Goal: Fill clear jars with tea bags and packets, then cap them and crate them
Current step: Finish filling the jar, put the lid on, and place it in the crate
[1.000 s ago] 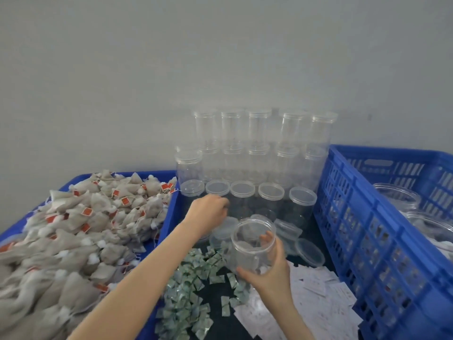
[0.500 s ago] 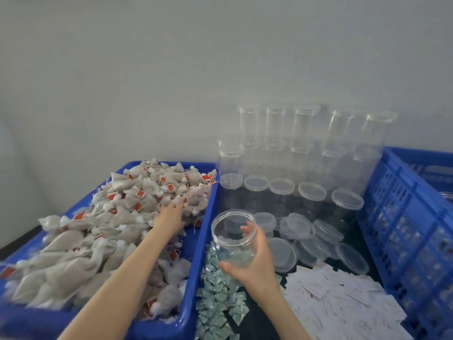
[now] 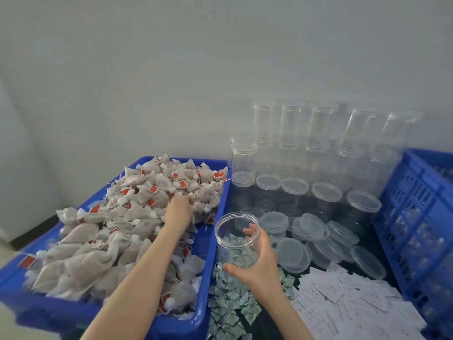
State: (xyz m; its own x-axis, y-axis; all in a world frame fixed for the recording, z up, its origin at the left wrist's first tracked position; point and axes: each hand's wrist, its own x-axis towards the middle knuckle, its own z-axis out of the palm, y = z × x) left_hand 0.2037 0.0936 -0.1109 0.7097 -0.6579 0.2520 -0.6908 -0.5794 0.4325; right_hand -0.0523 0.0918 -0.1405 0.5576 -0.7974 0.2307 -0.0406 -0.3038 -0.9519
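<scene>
My right hand (image 3: 255, 263) grips an open clear jar (image 3: 236, 238), held upright just right of the blue bin's (image 3: 203, 300) wall. The jar looks empty; the packets seen through it lie beneath. My left hand (image 3: 180, 209) reaches into the pile of beige pyramid tea bags (image 3: 117, 231) with red tags, its fingers buried among the bags near the bin's far right side. Whether the fingers hold a bag is hidden. Small green packets (image 3: 229, 307) lie below the jar, and white packets (image 3: 350, 305) lie to their right.
Stacked clear jars (image 3: 318, 148) stand against the wall behind. Loose clear lids (image 3: 316, 241) lie in front of them. A blue slatted crate (image 3: 416, 229) stands at the right edge with jars inside.
My left hand has moved from the lids over to the tea bag pile and pushed deeper into it. My right hand carried the jar left, next to the bin.
</scene>
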